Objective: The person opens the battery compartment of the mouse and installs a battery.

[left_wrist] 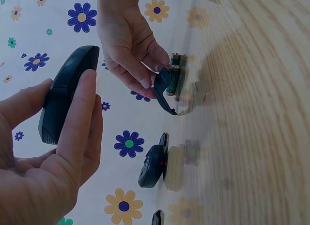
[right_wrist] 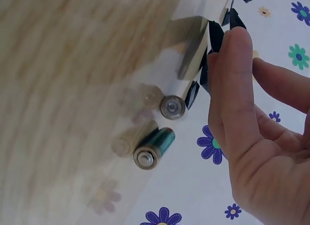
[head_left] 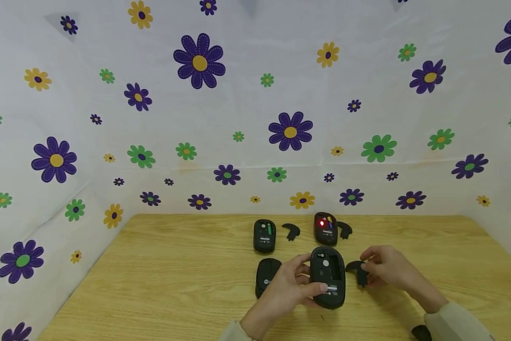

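My left hand (head_left: pixel 286 288) grips a black computer mouse (head_left: pixel 326 276) raised over the table, its underside facing up toward the head camera. The long battery slot in that underside is uncovered and looks empty. Just to the right, my right hand (head_left: pixel 388 268) pinches a black, curved battery cover (head_left: pixel 361 276) with a narrow tab, apart from the mouse. Two batteries lie on the table close to the right hand: a green battery (right_wrist: pixel 163 139) and another battery (right_wrist: pixel 173 107) seen end-on in the right wrist view. In the head view the right hand hides them.
Behind stand an upturned mouse (head_left: pixel 264 241) with a green battery and another mouse (head_left: pixel 326 237) glowing red, with loose covers (head_left: pixel 291 231) (head_left: pixel 345 230) beside them. A mouse (head_left: pixel 267 274) lies partly behind the left hand. A dark object (head_left: pixel 421 332) shows by the right sleeve.
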Action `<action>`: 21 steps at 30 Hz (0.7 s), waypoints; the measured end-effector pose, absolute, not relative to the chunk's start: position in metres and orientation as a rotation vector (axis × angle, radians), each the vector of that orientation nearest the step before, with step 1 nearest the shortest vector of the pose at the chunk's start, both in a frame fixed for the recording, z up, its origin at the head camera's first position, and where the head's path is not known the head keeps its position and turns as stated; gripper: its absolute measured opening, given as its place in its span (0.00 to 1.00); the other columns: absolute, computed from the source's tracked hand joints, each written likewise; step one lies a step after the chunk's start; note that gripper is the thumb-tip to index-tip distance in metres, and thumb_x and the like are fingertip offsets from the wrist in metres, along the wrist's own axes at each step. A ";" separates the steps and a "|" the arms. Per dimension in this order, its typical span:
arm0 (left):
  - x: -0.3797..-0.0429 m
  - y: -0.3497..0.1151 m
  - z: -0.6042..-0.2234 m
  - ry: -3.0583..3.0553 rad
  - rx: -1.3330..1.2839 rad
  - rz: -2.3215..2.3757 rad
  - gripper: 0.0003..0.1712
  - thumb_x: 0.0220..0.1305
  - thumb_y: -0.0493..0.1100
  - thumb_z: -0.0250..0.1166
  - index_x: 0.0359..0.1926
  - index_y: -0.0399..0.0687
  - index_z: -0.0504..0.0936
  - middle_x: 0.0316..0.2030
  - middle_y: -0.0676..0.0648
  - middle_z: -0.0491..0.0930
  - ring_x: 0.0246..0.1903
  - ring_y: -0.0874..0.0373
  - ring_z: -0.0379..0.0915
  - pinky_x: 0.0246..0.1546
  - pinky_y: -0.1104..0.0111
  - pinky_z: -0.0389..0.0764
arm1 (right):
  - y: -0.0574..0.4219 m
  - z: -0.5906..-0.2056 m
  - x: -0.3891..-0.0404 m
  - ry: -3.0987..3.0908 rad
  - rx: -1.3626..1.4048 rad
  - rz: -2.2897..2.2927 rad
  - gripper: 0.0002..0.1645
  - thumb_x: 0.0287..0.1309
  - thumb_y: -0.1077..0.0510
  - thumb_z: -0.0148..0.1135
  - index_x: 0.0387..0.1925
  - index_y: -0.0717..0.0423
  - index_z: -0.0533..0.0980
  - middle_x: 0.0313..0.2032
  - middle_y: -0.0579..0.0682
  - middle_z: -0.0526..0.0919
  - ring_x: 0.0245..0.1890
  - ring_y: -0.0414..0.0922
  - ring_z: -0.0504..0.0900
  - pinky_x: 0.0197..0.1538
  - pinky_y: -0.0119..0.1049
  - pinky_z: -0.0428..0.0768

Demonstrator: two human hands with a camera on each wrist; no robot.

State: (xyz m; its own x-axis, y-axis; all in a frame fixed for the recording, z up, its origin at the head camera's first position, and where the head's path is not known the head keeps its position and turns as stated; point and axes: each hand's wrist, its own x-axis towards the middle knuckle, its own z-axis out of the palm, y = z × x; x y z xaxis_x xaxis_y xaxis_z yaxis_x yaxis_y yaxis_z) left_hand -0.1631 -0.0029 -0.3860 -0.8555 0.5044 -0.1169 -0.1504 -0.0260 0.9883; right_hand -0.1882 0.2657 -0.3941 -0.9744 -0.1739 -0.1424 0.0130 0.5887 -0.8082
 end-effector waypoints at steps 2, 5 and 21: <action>-0.163 -0.002 -0.387 1.797 0.360 1.947 0.37 0.62 0.26 0.68 0.71 0.40 0.68 0.43 0.45 0.81 0.42 0.53 0.83 0.34 0.57 0.90 | 0.267 -0.393 -0.189 2.614 -0.127 -1.329 0.12 0.67 0.72 0.55 0.47 0.83 0.72 0.32 0.56 0.83 0.26 0.52 0.85 0.31 0.45 0.89; -0.163 -0.002 -0.387 1.799 0.355 1.948 0.37 0.61 0.25 0.68 0.71 0.41 0.69 0.43 0.45 0.81 0.42 0.53 0.83 0.33 0.58 0.90 | 0.269 -0.392 -0.189 2.612 -0.119 -1.342 0.13 0.69 0.70 0.54 0.47 0.82 0.72 0.34 0.56 0.84 0.27 0.52 0.85 0.32 0.45 0.89; -0.162 -0.003 -0.388 1.788 0.343 1.970 0.37 0.60 0.25 0.68 0.71 0.42 0.70 0.42 0.44 0.81 0.42 0.52 0.83 0.32 0.59 0.90 | 0.306 -0.374 -0.192 2.653 -0.069 -1.300 0.18 0.72 0.65 0.54 0.50 0.83 0.70 0.37 0.59 0.84 0.30 0.51 0.85 0.36 0.45 0.89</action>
